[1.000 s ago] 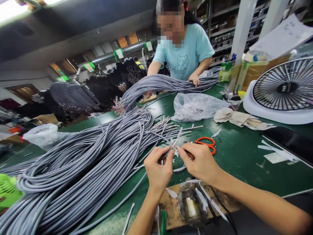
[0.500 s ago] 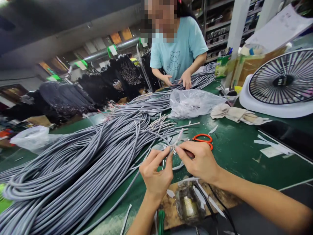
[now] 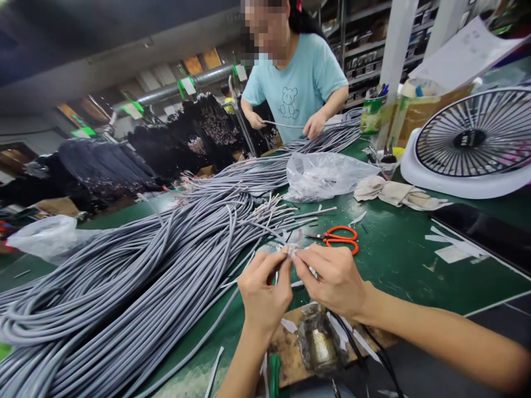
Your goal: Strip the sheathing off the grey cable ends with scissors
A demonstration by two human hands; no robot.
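Close together over the green table, my two hands pinch at one small spot. My left hand (image 3: 265,290) has thumb and forefinger closed on the end of a grey cable, mostly hidden by the fingers. Against it, the fingertips of my right hand (image 3: 334,276) are closed on a whitish wrapping strip (image 3: 292,249) at that cable end. Just beyond the right hand lie scissors with orange handles (image 3: 342,239). Left of my hands spreads a big bundle of grey cables (image 3: 136,282), several pale ends pointing toward me.
A clear plastic bag (image 3: 323,176), a cloth roll (image 3: 394,193) and a white fan (image 3: 468,143) stand farther back. Below my hands, a metal device (image 3: 321,342) sits on a wooden board (image 3: 290,365). Across the table, a person in a light blue shirt (image 3: 296,83) handles grey cable.
My right hand's fingers have moved in closer to the left fingertips, and the upright white strip no longer shows above them. The person opposite has lifted a cable between both hands.
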